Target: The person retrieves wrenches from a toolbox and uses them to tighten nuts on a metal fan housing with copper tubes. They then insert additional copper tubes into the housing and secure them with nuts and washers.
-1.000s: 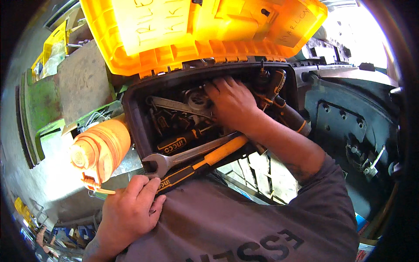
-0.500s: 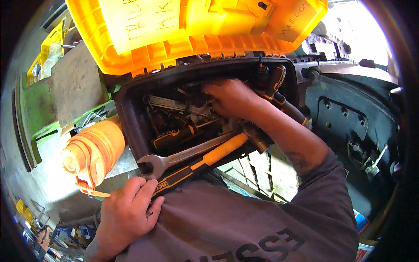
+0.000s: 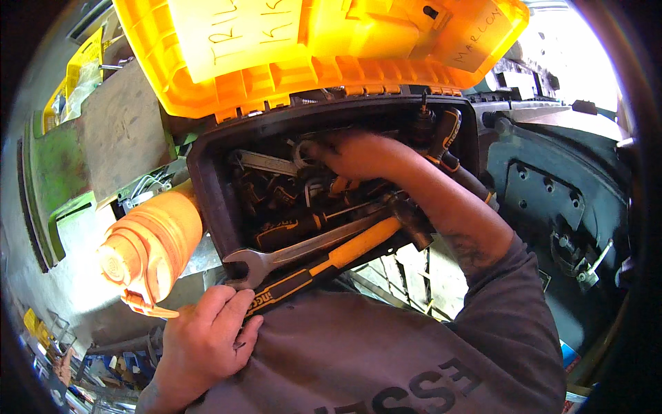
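Observation:
My left hand (image 3: 212, 334) is closed at the lower end of a hammer (image 3: 331, 265) with a black and yellow handle, thumb below and fingers above it. The hammer slants over the near rim of a black toolbox (image 3: 207, 193), beside a large open-ended wrench (image 3: 303, 248). My right hand (image 3: 345, 157) reaches down among the tools inside the box; its fingers are smeared and partly hidden near a ring-shaped metal end (image 3: 301, 153). Below it lie a screwdriver (image 3: 289, 229) with a black and orange handle and a flat silver wrench (image 3: 265, 163).
The yellow lid (image 3: 331, 69) stands raised behind the box. A cordless drill (image 3: 441, 138) sits at the box's right end. An orange bottle (image 3: 155, 241) is on the left, near a green metal bench (image 3: 62, 159). A dark machine panel (image 3: 565, 186) stands at the right.
My right hand has shifted slightly left among the tools, and some tools beneath it have moved. The view has shifted a little. My left hand stays at the hammer handle.

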{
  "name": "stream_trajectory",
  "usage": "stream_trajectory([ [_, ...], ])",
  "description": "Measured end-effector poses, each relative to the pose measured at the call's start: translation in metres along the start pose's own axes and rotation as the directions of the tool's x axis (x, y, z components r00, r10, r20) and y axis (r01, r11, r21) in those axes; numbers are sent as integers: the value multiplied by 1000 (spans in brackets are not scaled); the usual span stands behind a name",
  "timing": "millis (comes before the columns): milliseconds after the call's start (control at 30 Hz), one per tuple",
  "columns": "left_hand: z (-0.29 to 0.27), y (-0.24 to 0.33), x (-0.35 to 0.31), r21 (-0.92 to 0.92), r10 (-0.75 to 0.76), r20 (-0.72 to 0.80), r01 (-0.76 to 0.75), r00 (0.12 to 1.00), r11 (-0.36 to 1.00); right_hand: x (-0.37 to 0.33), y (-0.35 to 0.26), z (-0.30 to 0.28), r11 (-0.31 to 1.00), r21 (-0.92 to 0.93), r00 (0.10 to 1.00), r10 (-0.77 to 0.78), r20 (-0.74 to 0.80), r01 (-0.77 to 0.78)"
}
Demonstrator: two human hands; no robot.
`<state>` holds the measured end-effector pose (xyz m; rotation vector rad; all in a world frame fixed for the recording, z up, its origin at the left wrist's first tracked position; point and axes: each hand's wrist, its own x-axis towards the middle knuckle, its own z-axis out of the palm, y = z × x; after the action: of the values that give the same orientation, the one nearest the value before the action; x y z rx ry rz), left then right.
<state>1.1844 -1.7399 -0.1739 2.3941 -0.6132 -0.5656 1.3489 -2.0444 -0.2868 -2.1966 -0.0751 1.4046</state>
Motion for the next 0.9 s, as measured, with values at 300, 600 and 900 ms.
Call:
stream_trajectory([
  [300,-1,-3,0,-33,-15,5,16,1000,999,-40,-13,15,929,-172,943,-312,115,328],
  [600,1,-5,-2,-50,-22,-16,22,1000,999,34,32,20,855,-519,922,-185,-341,-21],
  [900,0,-4,-2,-33,-15,-14,15,1000,999,24,23,22,885,-465,934,-179,-311,15],
])
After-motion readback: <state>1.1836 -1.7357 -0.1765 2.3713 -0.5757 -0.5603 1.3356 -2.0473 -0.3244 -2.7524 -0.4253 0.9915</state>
